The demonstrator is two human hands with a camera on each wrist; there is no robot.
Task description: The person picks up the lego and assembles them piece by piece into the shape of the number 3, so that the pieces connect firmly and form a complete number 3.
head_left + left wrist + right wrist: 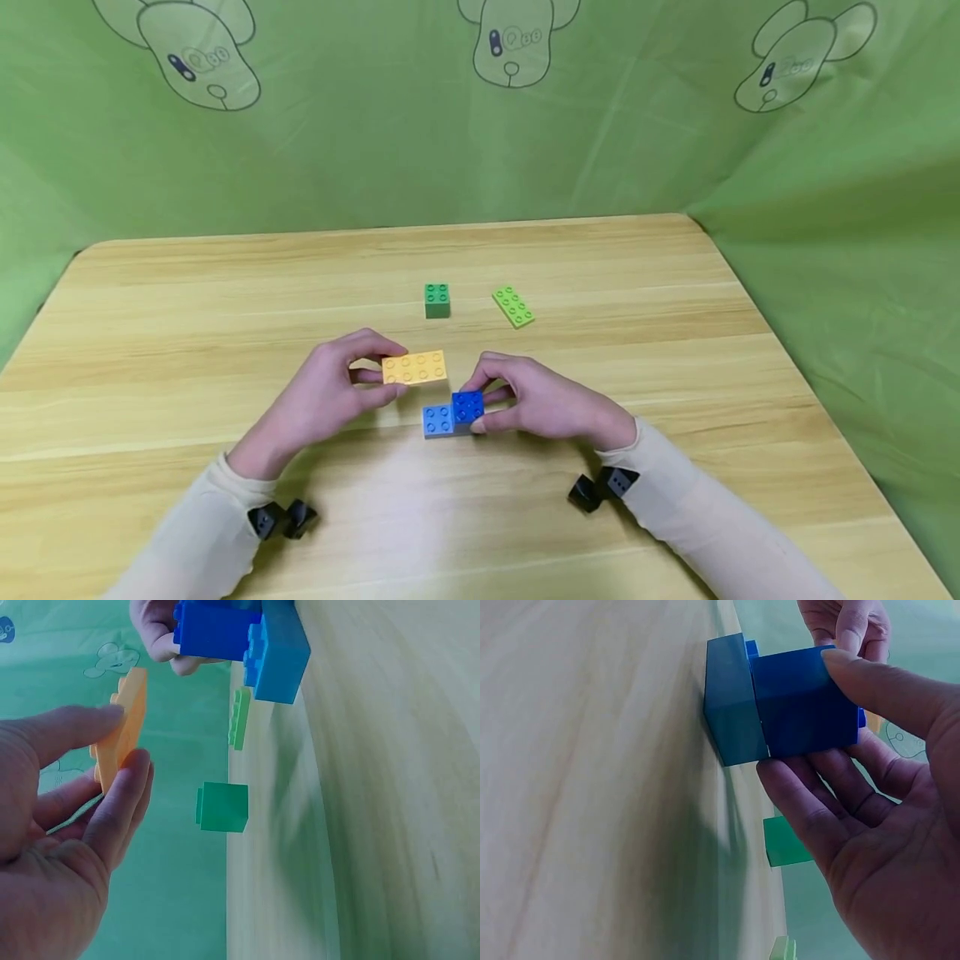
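Between its thumb and fingers my left hand (326, 398) pinches a thin yellow-orange toy building plate (414, 367), studs up, held above the table. To its right, my right hand (543, 400) grips a dark blue square brick (468, 406) by its sides, thumb near the front. That brick stands over the right part of a light blue brick (437, 421), whose left studs stay bare. In the right wrist view a thin line parts the dark blue brick (806, 705) from the light blue one (735, 705); whether they are fully pressed together I cannot tell.
Farther back on the wooden table (637, 292) stands a green square brick (437, 305). Right of it a flat lime-green plate (513, 307) lies at a slant. Green cloth (390, 167) hangs behind the table and along its sides. Each wrist carries a small black device.
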